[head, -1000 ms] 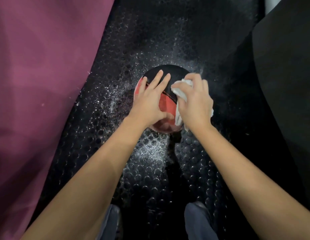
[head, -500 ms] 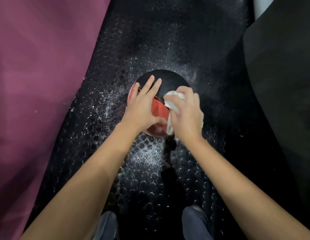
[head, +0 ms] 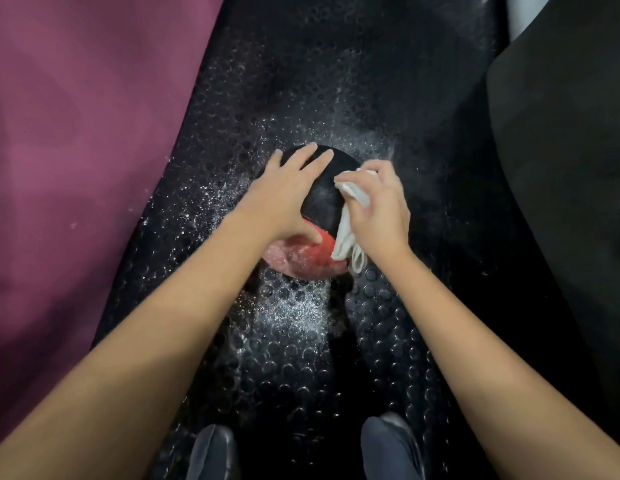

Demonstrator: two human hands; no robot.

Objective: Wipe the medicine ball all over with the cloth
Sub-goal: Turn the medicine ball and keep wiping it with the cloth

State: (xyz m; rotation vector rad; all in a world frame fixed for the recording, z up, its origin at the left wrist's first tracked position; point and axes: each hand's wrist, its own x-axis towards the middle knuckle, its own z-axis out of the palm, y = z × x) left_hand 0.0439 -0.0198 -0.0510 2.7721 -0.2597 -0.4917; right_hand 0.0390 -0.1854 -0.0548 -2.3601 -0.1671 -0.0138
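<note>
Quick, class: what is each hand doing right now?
Left hand: open, fingers spread flat on the medicine ball.
Right hand: holding the cloth against it.

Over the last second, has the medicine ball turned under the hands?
Yes. The medicine ball has rolled toward the person: its black panel now faces up and the red panel sits low, near the powder patch.

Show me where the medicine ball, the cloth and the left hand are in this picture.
medicine ball (head: 324, 199): head view, on its bare black upper panel.
cloth (head: 346, 233): head view, on the white fold hanging below the fingers.
left hand (head: 284, 199): head view, on the back of the hand.
</note>
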